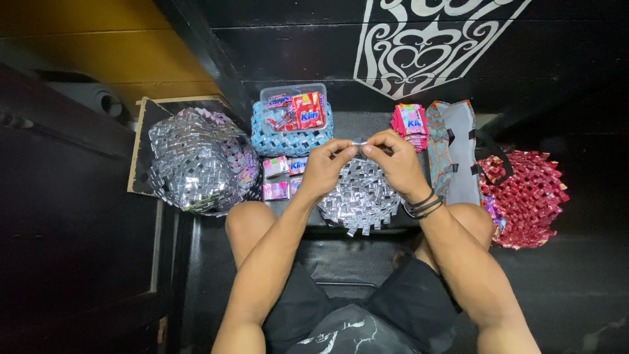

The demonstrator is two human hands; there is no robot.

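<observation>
Silver foil strip pinched by both hands (left, right)

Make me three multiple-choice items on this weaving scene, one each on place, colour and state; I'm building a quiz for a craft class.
1. Where does the clear plastic box of wrappers sit?
A. in the blue woven basket
B. on the person's lap
C. on the red woven piece

2. What colour is the woven mat under the hands?
A. silver
B. green
C. yellow

3. What are the left hand and right hand doing?
A. resting flat, apart
B. pinching one small silver strip together
C. lifting the box

Answers: 1 A, the box rests on the basket's rim; 2 A, it gleams foil-grey; 3 B, the fingertips meet on the strip.
</observation>
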